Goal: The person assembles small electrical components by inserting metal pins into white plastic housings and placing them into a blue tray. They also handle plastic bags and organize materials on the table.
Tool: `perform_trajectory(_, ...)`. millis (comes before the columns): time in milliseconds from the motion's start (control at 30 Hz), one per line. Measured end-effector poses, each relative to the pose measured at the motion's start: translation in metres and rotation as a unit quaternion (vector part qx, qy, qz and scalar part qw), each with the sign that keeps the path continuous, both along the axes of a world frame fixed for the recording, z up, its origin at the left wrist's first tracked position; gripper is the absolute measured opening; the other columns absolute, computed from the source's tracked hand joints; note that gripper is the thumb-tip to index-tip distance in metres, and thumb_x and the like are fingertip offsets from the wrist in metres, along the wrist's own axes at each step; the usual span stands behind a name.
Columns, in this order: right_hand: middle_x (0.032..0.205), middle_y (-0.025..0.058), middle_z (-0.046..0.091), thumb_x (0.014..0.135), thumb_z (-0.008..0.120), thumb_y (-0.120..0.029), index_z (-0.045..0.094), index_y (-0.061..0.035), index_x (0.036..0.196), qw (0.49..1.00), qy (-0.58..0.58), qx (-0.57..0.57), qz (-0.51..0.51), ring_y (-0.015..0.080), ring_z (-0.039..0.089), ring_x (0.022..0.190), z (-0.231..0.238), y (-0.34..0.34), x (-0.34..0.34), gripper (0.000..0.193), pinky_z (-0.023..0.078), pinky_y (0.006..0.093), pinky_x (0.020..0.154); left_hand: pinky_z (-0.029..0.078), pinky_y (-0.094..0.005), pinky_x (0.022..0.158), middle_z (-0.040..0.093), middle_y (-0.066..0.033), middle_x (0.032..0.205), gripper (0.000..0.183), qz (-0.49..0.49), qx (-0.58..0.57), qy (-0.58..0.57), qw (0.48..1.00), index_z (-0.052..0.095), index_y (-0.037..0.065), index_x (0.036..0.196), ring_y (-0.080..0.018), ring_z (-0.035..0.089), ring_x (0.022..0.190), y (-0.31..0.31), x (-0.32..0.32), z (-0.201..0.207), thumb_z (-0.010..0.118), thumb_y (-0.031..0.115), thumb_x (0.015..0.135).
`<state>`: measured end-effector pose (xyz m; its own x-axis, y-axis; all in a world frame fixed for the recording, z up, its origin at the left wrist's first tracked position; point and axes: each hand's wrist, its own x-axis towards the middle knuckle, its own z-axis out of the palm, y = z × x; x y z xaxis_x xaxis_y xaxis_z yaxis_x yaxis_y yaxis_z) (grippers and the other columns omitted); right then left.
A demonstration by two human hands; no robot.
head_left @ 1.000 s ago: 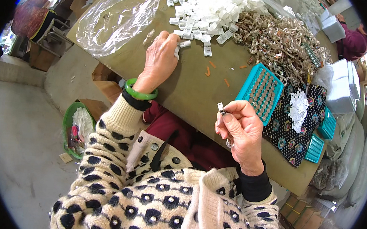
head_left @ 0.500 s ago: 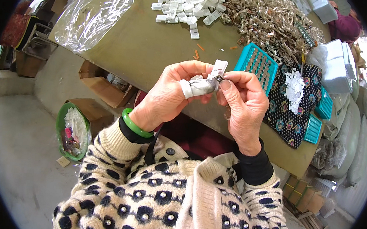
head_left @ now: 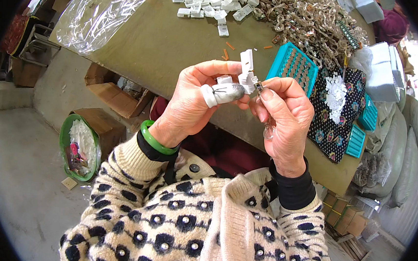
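Note:
My left hand (head_left: 184, 96) is closed round a small white hinged plastic case (head_left: 247, 61), whose lid stands up. A white finger cot (head_left: 225, 92), smudged grey at the tip, covers its thumb. Another small white piece (head_left: 224, 79) shows behind that thumb. Close beside the case, my right hand (head_left: 288, 119) pinches a small dark circuit board (head_left: 258, 84) with metal bits between thumb and forefinger. A thin clear wire (head_left: 269, 130) hangs in a loop below those fingers. Whether the board touches the case I cannot tell.
Beyond my hands, white cases (head_left: 214, 1) and clear wires (head_left: 311, 21) lie heaped on the table (head_left: 166, 44). A teal tray (head_left: 311, 72) of round parts stands right, near white chips (head_left: 335, 99) on patterned cloth (head_left: 326, 142). A green basin (head_left: 64, 139) is on the floor.
My right hand has shifted slightly right, drawing the small board to the right. The white case now sits higher and shows more of its open lid and body.

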<state>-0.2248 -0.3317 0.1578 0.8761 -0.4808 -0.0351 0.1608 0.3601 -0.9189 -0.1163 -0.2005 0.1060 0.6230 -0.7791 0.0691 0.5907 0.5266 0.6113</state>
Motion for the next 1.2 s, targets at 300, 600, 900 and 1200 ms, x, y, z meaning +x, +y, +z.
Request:
perform_trajectory(300, 0.085, 0.0034, 0.064, 0.094, 0.063, -0.002, 0.063, 0.0020, 0.100, 0.982, 0.063, -0.177, -0.021, 0.0091, 0.064, 0.077, 0.010, 0.010, 0.002, 0.008, 0.049, 0.0210, 0.063, 0.059, -0.0316, 0.076, 0.067, -0.0097, 0.099, 0.028, 0.108, -0.012, -0.081, 0.991, 0.067, -0.002, 0.111, -0.0189, 0.069, 0.087, -0.008, -0.008, 0.004, 0.073, -0.004, 0.083)
perform_trajectory(600, 0.092, 0.0154, 0.060, 0.076, 0.062, 0.016, 0.062, 0.0017, 0.102, 0.801, -0.081, -0.580, -0.123, 0.0279, 0.062, 0.080, -0.011, 0.013, 0.006, 0.029, 0.052, 0.0337, 0.068, 0.058, -0.0279, 0.076, 0.069, -0.0057, 0.090, 0.028, 0.107, 0.066, -0.020, 0.992, 0.067, -0.002, 0.108, -0.0136, 0.068, 0.087, -0.005, -0.014, 0.018, 0.076, -0.002, 0.082)
perform_trajectory(900, 0.090, 0.0150, 0.060, 0.077, 0.065, 0.019, 0.060, 0.0013, 0.103, 0.703, -0.131, -0.679, -0.163, 0.0278, 0.060, 0.076, -0.018, 0.007, 0.012, 0.031, 0.050, 0.0334, 0.064, 0.054, -0.0240, 0.068, 0.068, -0.0055, 0.088, 0.023, 0.178, 0.134, -0.140, 0.965, 0.066, -0.002, 0.103, -0.0091, 0.063, 0.076, -0.013, -0.020, 0.020, 0.075, -0.002, 0.083)
perform_trajectory(1200, 0.088, 0.0125, 0.058, 0.082, 0.064, 0.013, 0.058, -0.0001, 0.099, 0.745, -0.111, -0.638, -0.160, 0.0238, 0.058, 0.073, -0.016, 0.008, 0.008, 0.022, 0.048, 0.0296, 0.063, 0.053, -0.0258, 0.061, 0.068, -0.0090, 0.089, 0.014, 0.078, 0.092, 0.060, 0.991, 0.065, -0.001, 0.099, -0.0132, 0.063, 0.069, -0.008, -0.020, 0.026, 0.069, 0.000, 0.087)
